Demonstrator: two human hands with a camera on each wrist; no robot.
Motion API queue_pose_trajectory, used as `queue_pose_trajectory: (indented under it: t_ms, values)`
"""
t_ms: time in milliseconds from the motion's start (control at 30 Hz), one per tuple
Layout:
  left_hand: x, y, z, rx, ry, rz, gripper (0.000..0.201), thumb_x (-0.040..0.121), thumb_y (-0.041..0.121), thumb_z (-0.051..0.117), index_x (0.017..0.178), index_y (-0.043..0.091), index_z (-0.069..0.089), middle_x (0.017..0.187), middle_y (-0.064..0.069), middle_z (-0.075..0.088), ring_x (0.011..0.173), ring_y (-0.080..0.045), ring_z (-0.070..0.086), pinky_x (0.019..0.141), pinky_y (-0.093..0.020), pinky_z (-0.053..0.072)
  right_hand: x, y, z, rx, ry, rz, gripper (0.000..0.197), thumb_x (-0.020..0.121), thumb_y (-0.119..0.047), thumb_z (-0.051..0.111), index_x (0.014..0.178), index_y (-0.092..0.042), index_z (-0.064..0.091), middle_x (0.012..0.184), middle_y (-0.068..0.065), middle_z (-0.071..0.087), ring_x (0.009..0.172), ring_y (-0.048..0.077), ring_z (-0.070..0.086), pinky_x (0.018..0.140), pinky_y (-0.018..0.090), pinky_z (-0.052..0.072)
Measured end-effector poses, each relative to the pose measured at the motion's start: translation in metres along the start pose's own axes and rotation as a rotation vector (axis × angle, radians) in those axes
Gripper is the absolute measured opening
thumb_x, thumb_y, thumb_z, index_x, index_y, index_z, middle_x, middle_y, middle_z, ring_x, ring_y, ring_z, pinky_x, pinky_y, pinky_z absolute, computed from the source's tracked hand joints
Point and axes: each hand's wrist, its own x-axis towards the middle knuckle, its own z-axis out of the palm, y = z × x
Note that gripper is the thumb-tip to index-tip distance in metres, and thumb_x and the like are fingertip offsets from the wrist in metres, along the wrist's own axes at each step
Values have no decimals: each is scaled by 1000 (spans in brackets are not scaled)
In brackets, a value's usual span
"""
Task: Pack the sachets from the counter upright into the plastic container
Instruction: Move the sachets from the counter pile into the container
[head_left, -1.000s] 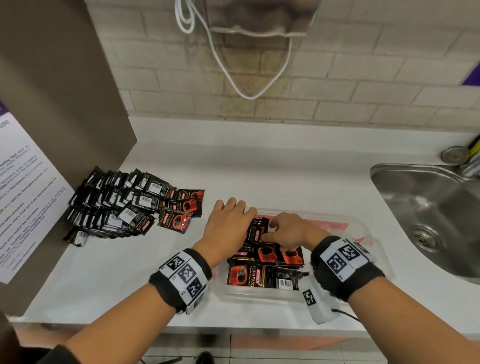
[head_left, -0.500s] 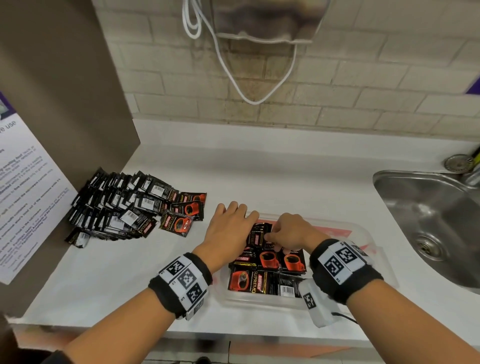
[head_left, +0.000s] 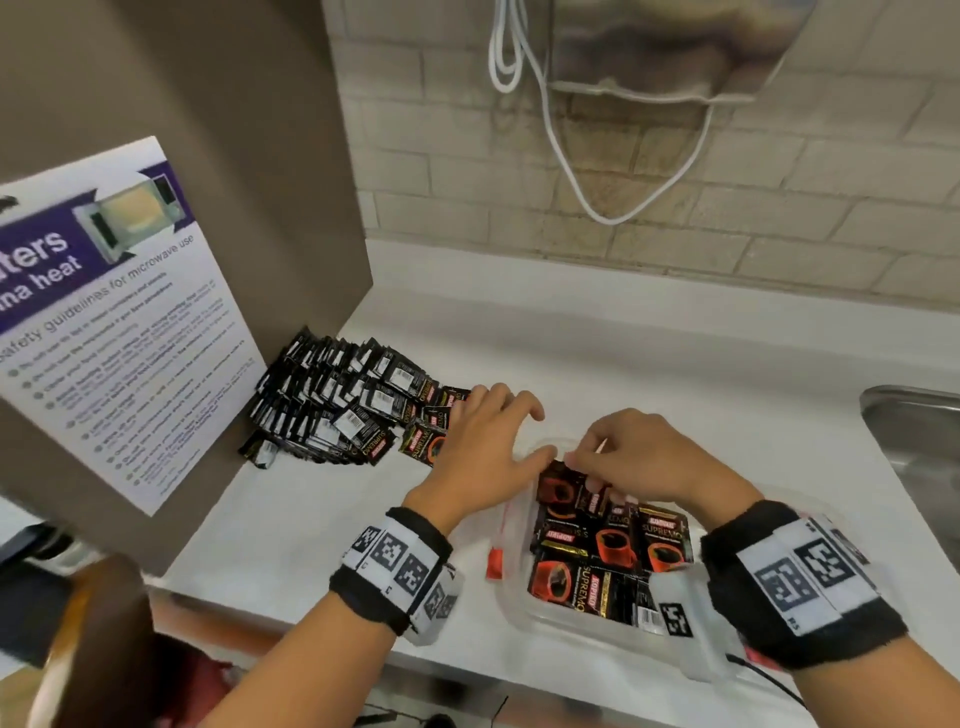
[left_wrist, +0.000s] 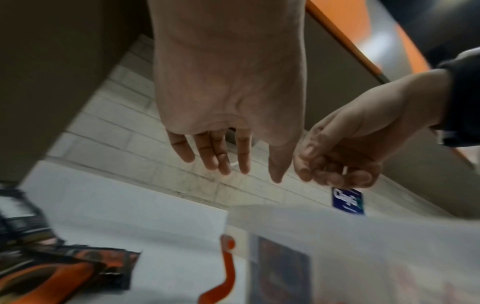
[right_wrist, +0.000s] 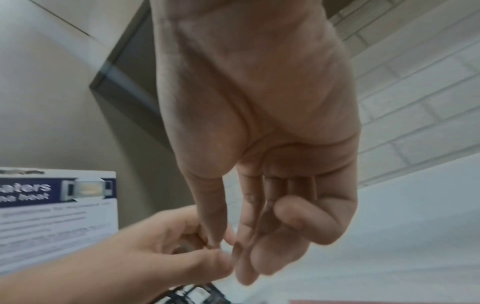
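Landmark: clear rectangular plastic container (head_left: 511, 608) w/ orange-red side clip, on white counter (head_left: 675, 364) near front edge.

Inside container: black-and-red foil coffee sachets (head_left: 613, 545), most lying flat or leaning, not upright yet. Still to pack: big fanned pile of same black sachets (head_left: 337, 400), left of container, against brown panel.

Left hand (head_left: 483, 452) at container's far-left corner, fingers spread & relaxed, grasping nothing; thumb tip nearly meeting the other hand. Right hand (head_left: 639, 457) over container's far end, fingers curled, thumb & forefinger close together on top edge of one sachet, apparently; wrist views too blurred to confirm a pinch.

Step in hand, probably: standing sachets on edge at far end. To do well: tilt flat ones up as a batch, brace row w/ left palm so nothing topples, pack tight from far wall toward near wall, all facing one way. Then feed small stacks from pile, not singles. Risk: slick foil sliding flat again if row left loose.
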Motion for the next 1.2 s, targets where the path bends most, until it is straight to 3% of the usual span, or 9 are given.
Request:
queue_pose_trajectory:
  t_ms: [100,267,333,400,500,700,867,1033,1200]
  values:
    - [-5,-25,-17,-101,147,-161,21,91,37,68,106,25,60,90,14,43,95,-14,44,87,-34,38,1,-37,13,47,-19,-117,13,92,-37,67,92,-24,69,79,-5,73,59,5,66,54,16,44]
    - [-19,-79,-51,-112,345,-425,17,89,22,70,104,17,63,93,0,51,94,-23,49,83,-38,46,25,-90,52,85,-84,-213,21,93,-28,68,108,-15,63,92,2,66,69,14,62,65,29,56]
    - [-29,-100,-61,-92,402,-554,22,89,21,70,109,14,63,100,-5,52,99,-25,50,86,-39,47,39,-104,72,99,-141,-223,32,95,-27,66,122,-13,57,104,7,66,76,17,65,74,34,59]
    - [-39,-115,-66,-47,421,-675,33,88,23,72,118,13,62,110,-11,52,107,-28,49,91,-41,45,53,-112,92,78,-174,-222,49,97,-29,64,139,-12,46,122,11,63,97,24,67,84,33,54]
    - [-51,-133,-68,33,416,-803,54,85,31,76,130,11,55,126,-16,47,118,-33,42,97,-43,43,79,-126,120,12,-200,-210,65,98,-27,62,152,-7,32,137,15,54,121,31,57,99,38,48]
    - [-62,-151,-60,211,382,-877,65,81,45,77,130,11,52,129,-11,42,115,-30,37,93,-39,39,113,-144,163,40,-182,-159,53,97,-14,60,144,-5,39,136,15,54,121,28,55,88,26,42]
    - [-60,-154,-54,294,398,-910,64,80,58,73,124,15,54,132,-12,40,118,-30,37,93,-40,35,122,-142,186,57,-156,-148,63,95,-20,63,151,-11,36,152,16,37,137,31,43,112,35,38]
    - [-58,-159,-53,255,398,-894,58,79,52,75,119,15,55,127,-10,41,114,-28,37,91,-37,35,122,-139,201,117,-84,-215,52,95,-18,62,144,-14,46,142,13,43,127,27,49,99,23,33]
    - [-56,-161,-55,180,345,-898,59,80,44,79,123,16,49,127,-10,43,116,-28,38,96,-39,38,122,-139,204,170,-63,-241,46,94,-14,62,139,-13,51,134,13,51,115,29,57,106,39,43]
